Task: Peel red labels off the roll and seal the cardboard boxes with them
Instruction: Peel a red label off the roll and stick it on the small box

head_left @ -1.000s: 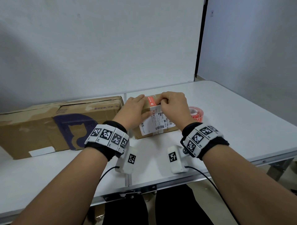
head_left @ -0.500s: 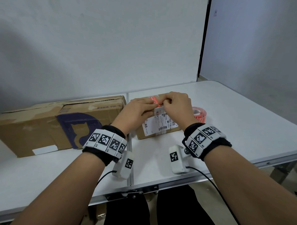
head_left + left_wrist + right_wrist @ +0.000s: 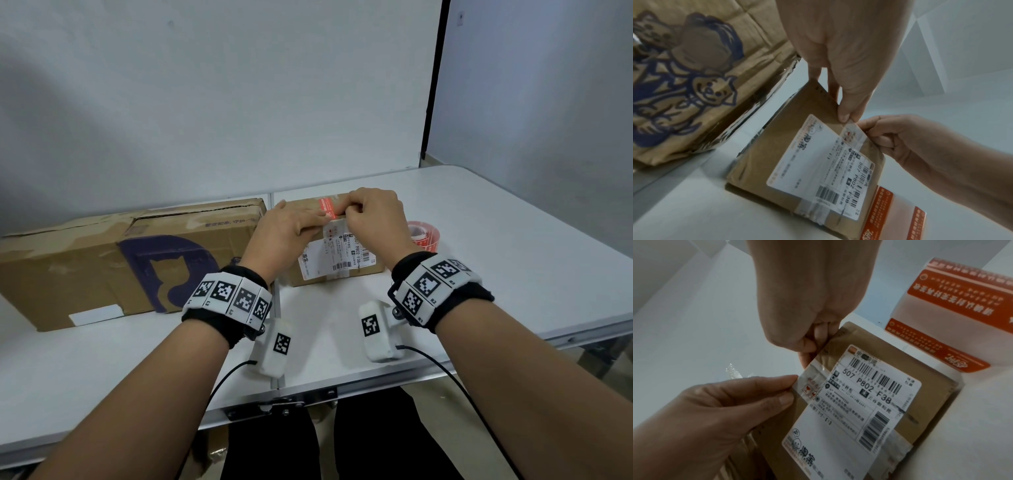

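Label point(image 3: 327, 206): red, white print, lying over the top front edge of the small box point(image 3: 342, 270).
Left hand point(image 3: 286, 228): straight fingers pressing the label.
Right hand point(image 3: 373, 214): curled, pinching the label's end.
Roll point(image 3: 423, 233): red, right of box, on table point(image 3: 513, 260).

Both forearms bare. Each wrist carries a black strap point(image 3: 459, 301) topped by white blocks bearing black-and-white square markers point(image 3: 230, 296). A white camera housing point(image 3: 378, 330) hangs beneath each, trailing a black cable point(image 3: 455, 383).

Red label point(image 3: 328, 207) perhaps half-hidden by hands point(image 3: 373, 219)
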### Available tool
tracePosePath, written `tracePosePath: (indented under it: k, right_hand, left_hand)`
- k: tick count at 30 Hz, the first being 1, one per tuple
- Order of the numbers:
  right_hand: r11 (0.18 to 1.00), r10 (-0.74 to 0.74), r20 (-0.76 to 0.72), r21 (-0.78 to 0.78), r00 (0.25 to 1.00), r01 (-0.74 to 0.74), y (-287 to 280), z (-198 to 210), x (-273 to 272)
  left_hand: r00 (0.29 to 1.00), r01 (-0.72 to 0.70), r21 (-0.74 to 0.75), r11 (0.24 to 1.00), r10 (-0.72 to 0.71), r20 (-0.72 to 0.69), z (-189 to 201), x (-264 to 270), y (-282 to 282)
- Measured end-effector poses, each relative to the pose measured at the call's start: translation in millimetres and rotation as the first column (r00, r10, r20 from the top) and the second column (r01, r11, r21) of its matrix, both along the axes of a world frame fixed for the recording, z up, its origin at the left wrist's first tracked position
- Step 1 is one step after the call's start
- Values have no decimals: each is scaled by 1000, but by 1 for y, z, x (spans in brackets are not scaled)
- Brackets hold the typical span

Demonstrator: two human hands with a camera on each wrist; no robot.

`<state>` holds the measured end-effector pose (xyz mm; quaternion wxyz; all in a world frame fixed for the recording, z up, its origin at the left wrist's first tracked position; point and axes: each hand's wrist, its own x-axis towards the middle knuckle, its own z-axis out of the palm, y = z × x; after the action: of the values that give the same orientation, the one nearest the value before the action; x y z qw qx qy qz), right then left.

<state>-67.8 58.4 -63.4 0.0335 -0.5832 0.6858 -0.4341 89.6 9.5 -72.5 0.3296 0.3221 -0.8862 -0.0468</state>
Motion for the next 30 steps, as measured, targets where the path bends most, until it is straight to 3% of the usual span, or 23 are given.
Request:
tracePosePath:
  k: [3,6,9,12,15,18,22,26,30]
  right_hand:
    - [998,57,6,36,998,-57,-2,5,-3]
    - [987,157,107,14,982,-159,-3,15,-10]
    - [981,182,193,-103,964,-164,0,24,-22]
    - [978,124,279,-197,952,-70,4,29,-41]
    - [990,3,306,-132,952,39,8,26,-62]
    - [998,-57,286,-15,956,64,17,18,-76]
    - [987,-73,244,158,967,35,32,13,-86]
    - [983,-99,254,175,962,55,38,13,-92]
    - [984,-84,235,172,968,44,39,12,-93]
  left_hand:
    - [997,-73,46,996,71,32,-1,-2,-5]
    - [996,-86,123,989,86,5,3,-2,-4]
    - [997,-72,62,995,70,37,7,-1,1]
    - [1000,-21,-46,999,20,-5,19,-5,13]
    - [996,82,-30,996,-83,-32,32,-26,31]
    - [975,185,91,979,-194,107,32,-57,43]
    - [957,171,305,937,-232,175,16,-86,45]
    - [927,142,114,983,-172,332,1,-101,43]
    - [914,172,37,984,-173,366,-5,-105,40]
